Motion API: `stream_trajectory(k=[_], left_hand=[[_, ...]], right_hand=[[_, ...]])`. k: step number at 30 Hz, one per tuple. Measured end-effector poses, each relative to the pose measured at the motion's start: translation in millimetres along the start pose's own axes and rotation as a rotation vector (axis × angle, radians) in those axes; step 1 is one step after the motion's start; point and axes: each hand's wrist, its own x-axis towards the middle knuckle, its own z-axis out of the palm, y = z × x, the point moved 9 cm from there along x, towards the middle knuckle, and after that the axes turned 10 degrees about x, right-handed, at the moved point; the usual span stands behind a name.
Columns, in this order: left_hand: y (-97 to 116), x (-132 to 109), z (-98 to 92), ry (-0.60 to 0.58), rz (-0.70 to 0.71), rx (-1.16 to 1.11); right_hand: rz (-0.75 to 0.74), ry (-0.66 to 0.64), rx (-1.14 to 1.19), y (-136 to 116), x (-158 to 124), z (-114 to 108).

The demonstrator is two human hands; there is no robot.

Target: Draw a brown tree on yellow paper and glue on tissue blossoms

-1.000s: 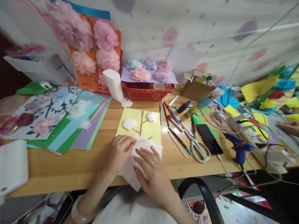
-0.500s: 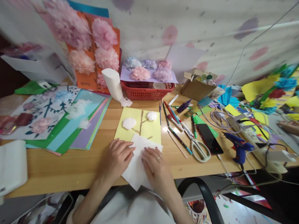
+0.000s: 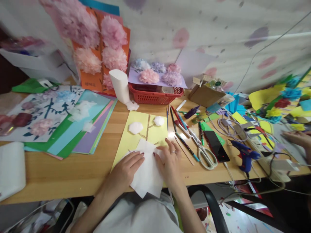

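- The wooden table (image 3: 73, 168) runs left to right under everything, and your work sits at its near edge, right in front of you.
- The yellow card (image 3: 155, 131) lies flat just beyond your hands, with a brown stem and two white puffs glued on its far half.
- The white tissue sheet (image 3: 147, 173) lies on the card's near end and hangs a little over the table edge. Its long axis runs near to far, with one corner pointing back at you and the far edge toward the stem.
- Your left hand (image 3: 126, 170) lies flat on the sheet's left edge, fingers together, pressing down.
- Your right hand (image 3: 170, 163) rests on the right edge, fingers lightly spread, tips on the paper.
- To crease well, I'd say keep both palms low, line up the edges first, then press outward from the middle.
- Scissors (image 3: 206, 157) and pens (image 3: 179, 124) lie to the right, well apart.
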Motion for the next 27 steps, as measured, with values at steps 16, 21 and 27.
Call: stream_trajectory(k=[16, 21, 27], left_hand=[[4.2, 1.8, -1.5, 0.005, 0.014, 0.024], [5.3, 6.8, 6.5, -0.103, -0.013, 0.045], [2.9, 5.9, 2.4, -0.010, -0.053, 0.056]], right_hand=[[0.044, -0.144, 0.173, 1.2, 17.9, 7.7], [-0.080, -0.091, 0.135, -11.4, 21.7, 4.8], [-0.071, -0.086, 0.156, -13.9, 23.0, 7.6]])
